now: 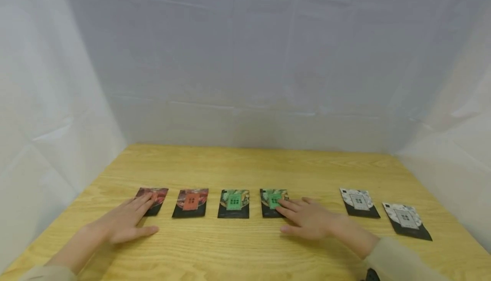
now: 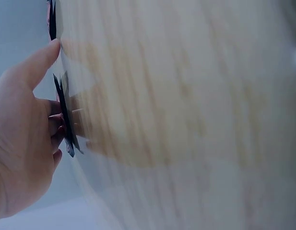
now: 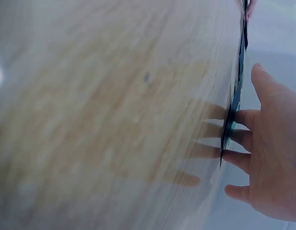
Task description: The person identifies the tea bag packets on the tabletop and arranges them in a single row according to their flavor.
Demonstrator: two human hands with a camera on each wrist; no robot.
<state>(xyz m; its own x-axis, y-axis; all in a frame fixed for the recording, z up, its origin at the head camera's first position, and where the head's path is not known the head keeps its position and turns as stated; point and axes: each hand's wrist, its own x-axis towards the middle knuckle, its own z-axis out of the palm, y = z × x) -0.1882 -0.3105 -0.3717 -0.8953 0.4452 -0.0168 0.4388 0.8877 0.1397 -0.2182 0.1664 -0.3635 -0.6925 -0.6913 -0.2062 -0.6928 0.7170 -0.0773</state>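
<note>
Head view: six flat packets in a row towards the front edge of the desk [image 1: 245,166]. From the left: dark red packet [image 1: 155,196], second red packet [image 1: 190,203], green packet [image 1: 234,203], second green packet [image 1: 268,202], then, after a gap, white packet [image 1: 359,202] and second white packet [image 1: 406,221] nearest the right edge.

Left hand [image 1: 124,223]: lay open, fingers straight, fingertips pressed on the dark red packet; gripped nothing. Right hand [image 1: 310,219]: likewise flat and open, fingertips on the second green packet.

Left wrist view: saw the packet edge-on under the fingers [image 2: 54,122], flush with the wood. Right wrist view: the same, fingers [image 3: 243,139] laid over the thin green edge.

Likely risks, judged from this: with only flat pressure and no pinch, easily slid askew; pushed sideways, possibly knocked into the green packet just beside it. Lying so flush, hard to get a fingertip beneath.
</note>
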